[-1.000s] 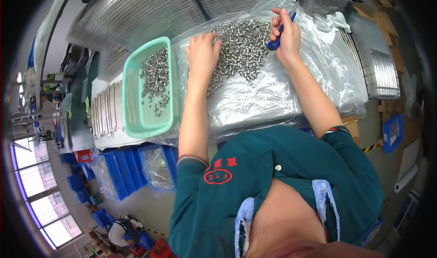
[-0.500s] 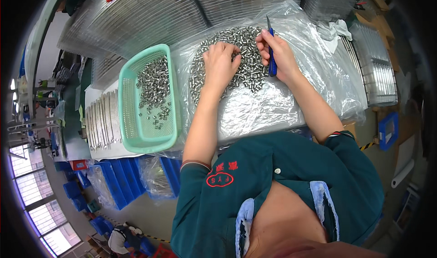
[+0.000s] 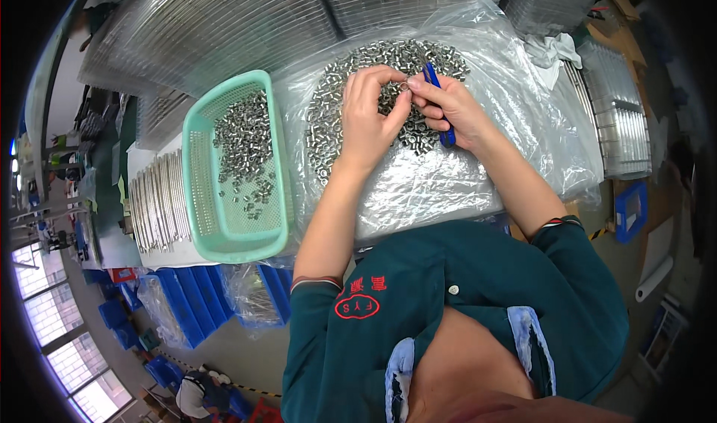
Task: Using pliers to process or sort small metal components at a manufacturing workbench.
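Observation:
Over a heap of small shiny metal rings (image 3: pixel 328 106), my two hands meet at the fingertips. Between my left thumb and fingers is one small metal ring (image 3: pixel 404 86), pinched by my left hand (image 3: pixel 370 113). My right hand (image 3: pixel 464 113) is closed around a blue-handled craft knife (image 3: pixel 447 133), its thumb and fingertip touching the ring's side. The knife's blade end points away from me and is hard to make out against the heap. A pale green plastic basket (image 3: pixel 284 176) to the left holds many similar small metal pieces (image 3: pixel 245 135).
Clear plastic sheeting (image 3: pixel 426 191) lies under the heap. Thin metal rods (image 3: pixel 160 203) lie left of the basket. Stacked clear plastic trays (image 3: pixel 231 27) rise at the back, with more trays (image 3: pixel 616 117) at the right. Blue bins (image 3: pixel 194 300) stand below the table's edge.
My left hand has come up from the heap with a ring pinched in its fingers. My right hand has moved left with the knife to meet it.

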### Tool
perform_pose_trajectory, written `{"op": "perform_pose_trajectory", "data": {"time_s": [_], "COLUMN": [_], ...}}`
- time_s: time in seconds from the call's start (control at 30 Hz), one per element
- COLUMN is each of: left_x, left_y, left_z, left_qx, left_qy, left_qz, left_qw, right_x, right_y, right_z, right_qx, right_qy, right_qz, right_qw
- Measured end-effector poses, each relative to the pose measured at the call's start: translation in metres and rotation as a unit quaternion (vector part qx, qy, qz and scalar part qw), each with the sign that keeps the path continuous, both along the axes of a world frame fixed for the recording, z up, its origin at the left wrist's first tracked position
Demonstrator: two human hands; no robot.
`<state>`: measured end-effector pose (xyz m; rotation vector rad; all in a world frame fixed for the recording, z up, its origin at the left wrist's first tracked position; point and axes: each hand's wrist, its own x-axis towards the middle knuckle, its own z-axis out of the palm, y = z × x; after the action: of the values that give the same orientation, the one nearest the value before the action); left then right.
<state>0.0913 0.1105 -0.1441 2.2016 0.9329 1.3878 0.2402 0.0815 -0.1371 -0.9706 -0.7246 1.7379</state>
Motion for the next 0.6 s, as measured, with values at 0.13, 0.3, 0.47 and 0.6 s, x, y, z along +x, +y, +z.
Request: {"op": "perform_pose_trajectory", "data": {"time_s": [0.13, 0.3, 0.47, 0.6], "left_x": [0.000, 0.003, -0.011, -0.025], "left_y": [0.000, -0.001, -0.001, 0.006], "left_z": [-0.001, -0.001, 0.001, -0.003], "left_qx": [-0.021, 0.039, -0.063, -0.310], "left_qy": [-0.011, 0.026, -0.090, -0.090], "left_qz": [0.001, 0.013, 0.016, 0.052], "left_qw": [1.000, 0.999, 0.994, 0.945], "right_x": [-0.001, -0.001, 0.009, 0.010], "right_y": [0.000, 0.000, 0.005, 0.005], "right_z": [0.002, -0.004, -0.008, -0.010], "right_qx": [-0.005, 0.000, -0.075, -0.090], "right_qy": [0.025, 0.000, 0.169, 0.210], "right_qz": [-0.002, 0.004, 0.033, 0.059], "right_qw": [1.000, 1.000, 0.982, 0.972]}}
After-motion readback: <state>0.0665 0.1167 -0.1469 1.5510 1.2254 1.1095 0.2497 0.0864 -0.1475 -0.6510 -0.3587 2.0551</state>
